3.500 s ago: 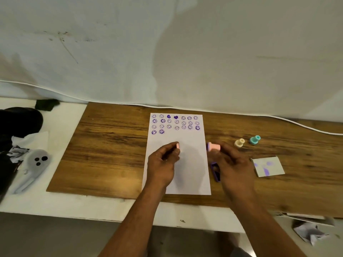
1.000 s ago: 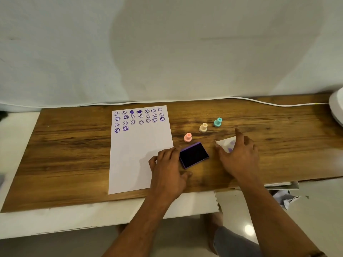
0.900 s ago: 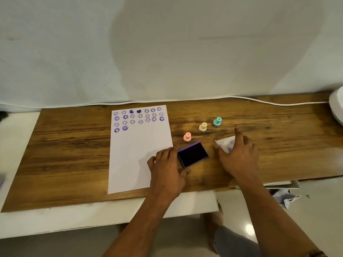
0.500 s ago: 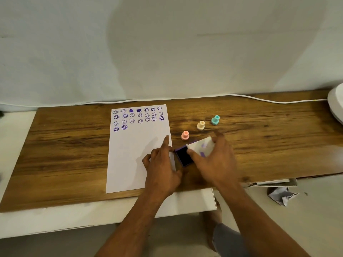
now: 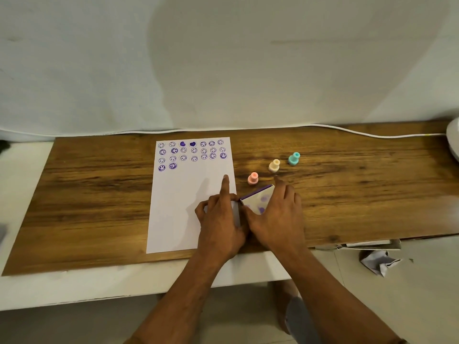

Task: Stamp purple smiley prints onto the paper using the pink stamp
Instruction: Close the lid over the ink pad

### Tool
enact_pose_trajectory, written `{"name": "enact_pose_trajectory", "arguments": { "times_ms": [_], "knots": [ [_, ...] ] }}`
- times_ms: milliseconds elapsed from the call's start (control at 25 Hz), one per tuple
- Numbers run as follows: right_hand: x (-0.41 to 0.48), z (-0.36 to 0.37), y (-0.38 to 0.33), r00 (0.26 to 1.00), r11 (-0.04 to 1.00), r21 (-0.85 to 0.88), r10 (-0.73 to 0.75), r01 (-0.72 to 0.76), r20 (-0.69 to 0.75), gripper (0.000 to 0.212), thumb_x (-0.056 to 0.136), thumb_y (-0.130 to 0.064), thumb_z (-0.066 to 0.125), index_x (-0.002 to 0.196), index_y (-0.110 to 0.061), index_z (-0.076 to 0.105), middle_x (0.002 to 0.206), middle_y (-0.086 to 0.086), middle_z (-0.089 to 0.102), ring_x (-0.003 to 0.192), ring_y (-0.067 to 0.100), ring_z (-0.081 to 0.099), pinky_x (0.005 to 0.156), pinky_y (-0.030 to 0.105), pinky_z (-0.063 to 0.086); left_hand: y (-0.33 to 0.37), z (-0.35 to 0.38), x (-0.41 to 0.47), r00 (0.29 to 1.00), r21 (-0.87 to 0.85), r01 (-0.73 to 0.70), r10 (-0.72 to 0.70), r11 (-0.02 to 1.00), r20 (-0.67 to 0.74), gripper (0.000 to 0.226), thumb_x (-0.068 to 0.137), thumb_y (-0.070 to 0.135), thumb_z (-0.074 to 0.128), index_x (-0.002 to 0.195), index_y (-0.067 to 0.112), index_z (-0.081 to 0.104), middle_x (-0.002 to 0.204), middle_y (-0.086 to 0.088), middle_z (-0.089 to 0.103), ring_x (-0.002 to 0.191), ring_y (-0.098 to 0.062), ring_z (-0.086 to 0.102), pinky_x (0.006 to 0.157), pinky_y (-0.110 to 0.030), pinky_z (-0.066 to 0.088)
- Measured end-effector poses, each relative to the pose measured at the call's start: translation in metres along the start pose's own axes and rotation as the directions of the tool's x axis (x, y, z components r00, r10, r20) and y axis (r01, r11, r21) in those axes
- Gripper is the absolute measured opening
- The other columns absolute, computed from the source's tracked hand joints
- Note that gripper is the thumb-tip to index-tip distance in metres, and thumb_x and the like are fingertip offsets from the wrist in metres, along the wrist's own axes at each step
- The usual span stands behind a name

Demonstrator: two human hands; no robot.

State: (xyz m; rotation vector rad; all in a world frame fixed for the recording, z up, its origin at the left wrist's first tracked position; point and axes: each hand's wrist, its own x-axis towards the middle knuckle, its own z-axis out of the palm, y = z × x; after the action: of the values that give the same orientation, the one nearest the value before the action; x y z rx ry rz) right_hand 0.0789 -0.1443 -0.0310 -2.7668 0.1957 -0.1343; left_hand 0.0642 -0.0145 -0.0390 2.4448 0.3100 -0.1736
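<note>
Beside paper (image 5: 183, 199), both hands working ink pad (image 5: 255, 191): right hand (image 5: 275, 219) pinching stained lid (image 5: 258, 202) over it, left hand (image 5: 221, 219) bracing side, forefinger extended. Pink stamp (image 5: 253, 178) standing untouched.

pink stamp (image 5: 253, 178) upright beside paper (image 5: 188, 194), purple smiley prints (image 5: 191, 153) along top

Wooden board (image 5: 99, 194) with paper (image 5: 181, 194), stamps (image 5: 274, 166)

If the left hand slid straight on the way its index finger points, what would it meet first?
Probably nothing solid: the left hand's finger points up the paper near its right edge, toward the smiley prints. The pink stamp stands off to the right of that line.
</note>
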Motion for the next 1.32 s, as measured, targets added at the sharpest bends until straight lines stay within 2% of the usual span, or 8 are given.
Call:
{"name": "enact_pose_trajectory", "arguments": {
  "times_ms": [360,520,640,840,1000,1160,1240,1320],
  "knots": [
    [0.003,0.002,0.002,1.000,0.997,-0.078,-0.008,0.010,0.026,0.096,0.072,-0.075,0.070,0.142,-0.016,0.039,0.140,0.011,0.057,0.125,0.032,0.055,0.101,0.042,0.049,0.000,-0.001,0.003,0.998,0.045,-0.063,0.062,0.997,0.009,0.112,0.075,0.056,0.067,0.153,0.039,-0.011,0.143,0.000,0.058,0.132,-0.025,0.048,0.118,-0.046,0.025],
    [0.004,0.000,0.002,0.999,0.995,-0.101,-0.018,0.021,0.028,0.096,0.072,-0.078,0.067,0.141,-0.016,0.042,0.136,0.010,0.059,0.121,0.030,0.056,0.098,0.041,0.050,-0.001,0.003,0.004,0.997,0.033,-0.073,0.073,0.997,-0.007,0.107,0.073,0.061,0.064,0.158,0.035,0.004,0.143,0.003,0.058,0.134,-0.023,0.047,0.117,-0.044,0.024],
    [0.018,-0.008,0.012,0.989,0.999,0.047,0.018,-0.026,0.149,0.084,0.077,-0.072,0.069,0.141,-0.020,0.049,0.136,0.006,0.057,0.122,0.025,0.054,0.097,0.041,0.051,-0.004,-0.001,-0.001,0.995,-0.065,-0.099,0.098,0.993,-0.025,0.113,0.064,0.058,0.078,0.153,0.039,0.010,0.139,0.005,0.059,0.133,-0.021,0.046,0.115,-0.040,0.022],
    [0.046,-0.028,0.029,0.873,0.844,0.387,0.176,-0.372,0.455,0.045,0.087,-0.032,0.081,0.128,-0.023,0.066,0.118,0.000,0.073,0.085,0.006,0.066,0.066,0.022,0.058,-0.004,-0.007,-0.003,0.995,-0.126,-0.095,0.095,0.987,-0.003,0.111,0.064,0.050,0.086,0.147,0.043,0.013,0.142,0.003,0.054,0.138,-0.021,0.041,0.118,-0.041,0.025],
    [0.048,-0.037,0.034,0.847,0.751,0.489,0.172,-0.443,0.503,0.043,0.080,-0.028,0.087,0.117,-0.025,0.066,0.100,-0.008,0.070,0.087,0.008,0.071,0.075,0.032,0.063,-0.001,-0.009,-0.004,0.993,-0.162,-0.119,0.119,0.980,-0.013,0.110,0.067,0.046,0.089,0.146,0.047,0.012,0.145,0.002,0.054,0.136,-0.018,0.041,0.118,-0.046,0.035],
    [0.050,-0.045,0.039,0.819,0.608,0.594,0.180,-0.528,0.545,0.048,0.074,-0.021,0.090,0.114,-0.027,0.064,0.107,-0.001,0.074,0.093,0.017,0.074,0.079,0.044,0.065,0.000,-0.012,-0.002,0.992,-0.373,-0.049,0.089,0.926,0.091,0.109,0.069,0.032,0.093,0.151,0.046,0.022,0.138,0.010,0.055,0.114,-0.006,0.057,0.083,-0.013,0.054],
    [0.050,-0.047,0.039,0.814,0.534,0.640,0.182,-0.552,0.551,0.053,0.068,-0.020,0.092,0.114,-0.026,0.066,0.109,0.003,0.076,0.096,0.019,0.074,0.080,0.045,0.065,-0.002,-0.016,0.002,0.994,-0.494,0.024,0.034,0.869,0.107,0.098,0.069,0.033,0.093,0.148,0.043,0.034,0.120,0.019,0.063,0.099,-0.004,0.067,0.069,-0.010,0.056],
    [0.050,-0.048,0.038,0.809,0.499,0.660,0.165,-0.561,0.564,0.059,0.060,-0.024,0.092,0.114,-0.024,0.068,0.110,0.005,0.077,0.100,0.021,0.075,0.082,0.046,0.064,-0.004,-0.019,0.005,0.995,-0.556,0.081,-0.037,0.827,0.089,0.072,0.076,0.036,0.088,0.138,0.037,0.051,0.111,0.015,0.073,0.097,-0.007,0.071,0.075,-0.018,0.060]
  ]
}}
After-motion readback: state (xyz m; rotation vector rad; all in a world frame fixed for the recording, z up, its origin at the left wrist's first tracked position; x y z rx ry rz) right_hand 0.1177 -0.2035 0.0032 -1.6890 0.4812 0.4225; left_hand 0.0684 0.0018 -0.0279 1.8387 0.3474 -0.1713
